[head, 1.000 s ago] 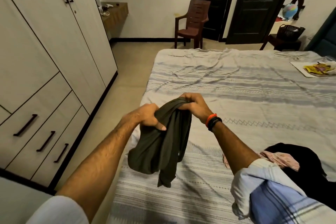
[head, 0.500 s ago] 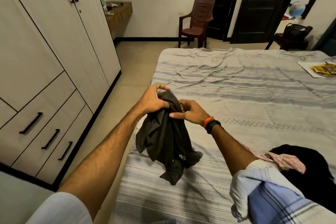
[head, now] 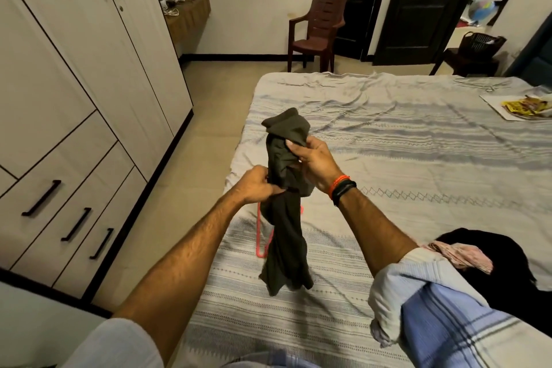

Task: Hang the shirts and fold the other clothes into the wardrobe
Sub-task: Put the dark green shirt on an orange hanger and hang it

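Observation:
A dark olive garment [head: 285,233] hangs bunched above the near left part of the bed [head: 403,140]. My left hand [head: 257,185] grips it at mid-height. My right hand [head: 313,158] pinches its upper part, whose top end flops over my fingers. A pink hanger [head: 260,236] lies on the bed behind the cloth, mostly hidden. A pile with a black garment [head: 490,266] and a pink one [head: 460,257] lies at the right. The wardrobe [head: 89,84] stands at the left with its doors closed.
A strip of floor [head: 191,164] runs between wardrobe and bed. A brown plastic chair [head: 319,27] stands by the dark doors at the back. A white sheet with a yellow packet [head: 522,104] lies at the bed's far right. A basket [head: 481,42] sits on a low stool.
My right hand rose with the upper part of the garment while my left hand dropped to its middle. The cloth now hangs long and stretched, and the pink hanger shows behind it.

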`<state>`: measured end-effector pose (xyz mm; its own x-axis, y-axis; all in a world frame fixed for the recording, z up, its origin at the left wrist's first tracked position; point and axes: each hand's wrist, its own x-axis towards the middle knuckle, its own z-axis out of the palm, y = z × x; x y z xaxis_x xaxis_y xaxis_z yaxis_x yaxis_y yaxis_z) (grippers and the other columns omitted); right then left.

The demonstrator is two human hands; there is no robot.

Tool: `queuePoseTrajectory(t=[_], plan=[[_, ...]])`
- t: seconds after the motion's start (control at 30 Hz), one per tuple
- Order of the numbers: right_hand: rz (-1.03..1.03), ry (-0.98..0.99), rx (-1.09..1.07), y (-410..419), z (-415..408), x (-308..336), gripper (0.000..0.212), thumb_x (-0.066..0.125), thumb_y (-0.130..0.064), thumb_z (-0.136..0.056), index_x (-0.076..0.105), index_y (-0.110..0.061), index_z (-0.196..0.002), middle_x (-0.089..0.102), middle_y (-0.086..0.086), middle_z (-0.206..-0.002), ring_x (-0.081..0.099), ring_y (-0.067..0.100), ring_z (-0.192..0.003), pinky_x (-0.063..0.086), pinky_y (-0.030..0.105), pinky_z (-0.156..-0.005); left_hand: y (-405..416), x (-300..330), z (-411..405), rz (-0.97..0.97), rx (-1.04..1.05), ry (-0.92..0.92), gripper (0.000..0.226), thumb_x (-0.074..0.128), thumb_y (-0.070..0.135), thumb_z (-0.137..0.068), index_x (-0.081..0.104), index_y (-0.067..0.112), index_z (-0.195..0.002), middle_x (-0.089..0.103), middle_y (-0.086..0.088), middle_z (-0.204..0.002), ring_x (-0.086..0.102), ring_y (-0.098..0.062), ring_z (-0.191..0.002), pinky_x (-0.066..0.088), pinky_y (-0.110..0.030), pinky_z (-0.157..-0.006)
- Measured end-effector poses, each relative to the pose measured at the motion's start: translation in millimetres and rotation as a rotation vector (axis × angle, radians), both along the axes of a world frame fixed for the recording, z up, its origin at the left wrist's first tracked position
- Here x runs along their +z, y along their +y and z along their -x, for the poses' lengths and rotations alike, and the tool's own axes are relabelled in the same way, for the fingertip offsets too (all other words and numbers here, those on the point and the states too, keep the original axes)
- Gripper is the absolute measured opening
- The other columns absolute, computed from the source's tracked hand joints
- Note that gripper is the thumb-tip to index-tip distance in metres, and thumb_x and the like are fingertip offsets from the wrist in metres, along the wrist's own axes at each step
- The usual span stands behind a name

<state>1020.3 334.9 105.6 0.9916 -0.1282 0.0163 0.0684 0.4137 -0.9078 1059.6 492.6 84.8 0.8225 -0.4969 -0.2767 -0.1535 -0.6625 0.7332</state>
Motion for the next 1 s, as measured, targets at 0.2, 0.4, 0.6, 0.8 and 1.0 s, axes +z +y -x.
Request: queuePoseTrajectory(t=[0.2, 0.4, 0.6, 0.8, 1.0], plan=[[0.586, 0.176, -0.130, -12, 13, -37, 0.048, 0.092, -0.029, -0.065, 0.056, -0.017, -0.094, 0.054, -0.007, -0.076, 0.051, 0.006, -0.065, 0.047, 0.019, -0.067, -12, 19, -9, 0.310, 0.282, 0.077, 0.021, 0.060, 0.016, -0.091, 0.064, 0.002, -0.106, 0.069, -0.012, -0.094, 0.067, -0.027, -0.081, 0.060, -0.042, -0.065], [0.954, 0.353, 0.182, -17, 21, -64, 0.041, 0.083, -0.046, -0.072, 0.054, -0.019, -0.066, 0.061, -0.005, -0.063, 0.060, 0.015, -0.064, 0.056, 0.037, -0.071, -26, 58, -20, 0.833, 0.470, 0.295, 0.011, 0.054, 0.018, -0.100, 0.062, 0.011, -0.102, 0.069, -0.004, -0.095, 0.067, -0.017, -0.088, 0.057, -0.028, -0.068], [0.371, 0.243, -0.005, -1, 11, -34, 0.021, 0.059, -0.016, -0.098, 0.050, -0.010, -0.080, 0.054, 0.009, -0.071, 0.063, 0.008, -0.055, 0.057, 0.022, -0.056, -13, 48, -17, 0.433, 0.281, 0.150, 0.060, 0.078, 0.007, -0.080, 0.047, 0.006, -0.132, 0.062, -0.006, -0.119, 0.060, -0.016, -0.105, 0.050, -0.023, -0.078], [-0.051, 0.116, -0.028, -2, 4, -5, 0.020, 0.048, -0.013, -0.103, 0.058, -0.010, -0.086, 0.069, -0.003, -0.073, 0.065, 0.008, -0.065, 0.059, 0.027, -0.073, 9, -4, -5, 0.027, 0.072, 0.131, 0.061, 0.089, 0.017, -0.068, 0.060, 0.005, -0.120, 0.067, -0.005, -0.114, 0.064, -0.018, -0.103, 0.054, -0.032, -0.090], [-0.162, 0.130, -0.112, 0, 1, -7, 0.020, 0.056, -0.017, -0.099, 0.057, -0.015, -0.080, 0.067, -0.002, -0.077, 0.065, 0.009, -0.073, 0.059, 0.027, -0.075, 18, -16, -9, -0.037, 0.302, -0.167, 0.020, 0.068, 0.026, -0.089, 0.076, 0.012, -0.100, 0.072, -0.010, -0.095, 0.066, -0.027, -0.094, 0.048, -0.026, -0.078]])
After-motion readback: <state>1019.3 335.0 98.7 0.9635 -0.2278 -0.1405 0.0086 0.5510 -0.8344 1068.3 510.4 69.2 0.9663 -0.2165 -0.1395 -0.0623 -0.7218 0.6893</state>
